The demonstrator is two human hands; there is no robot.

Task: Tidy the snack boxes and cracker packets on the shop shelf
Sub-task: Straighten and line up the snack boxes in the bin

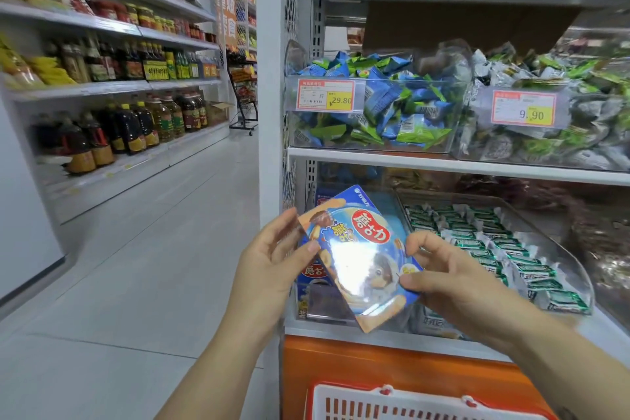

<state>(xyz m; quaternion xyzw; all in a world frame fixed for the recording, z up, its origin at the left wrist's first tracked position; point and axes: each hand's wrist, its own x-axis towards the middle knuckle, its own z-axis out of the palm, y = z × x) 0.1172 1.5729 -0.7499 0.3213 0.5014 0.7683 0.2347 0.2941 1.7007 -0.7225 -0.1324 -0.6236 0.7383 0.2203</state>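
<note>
Head | hands (269,259) (453,280) hold blue 蘑古力 snack box (361,259) | tags (325,95) 29.80, 9.90

open aisle (153,249) left, packed shelf (443,164) right

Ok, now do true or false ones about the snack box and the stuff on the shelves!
1. The left hand and the right hand both hold the blue snack box. True.
2. The box is lying down flat. False: it is held up, tilted.
3. The clear bin above holds blue and green packets. True.
4. That bin's price tag reads 9.90. False: it reads 29.80.
</note>
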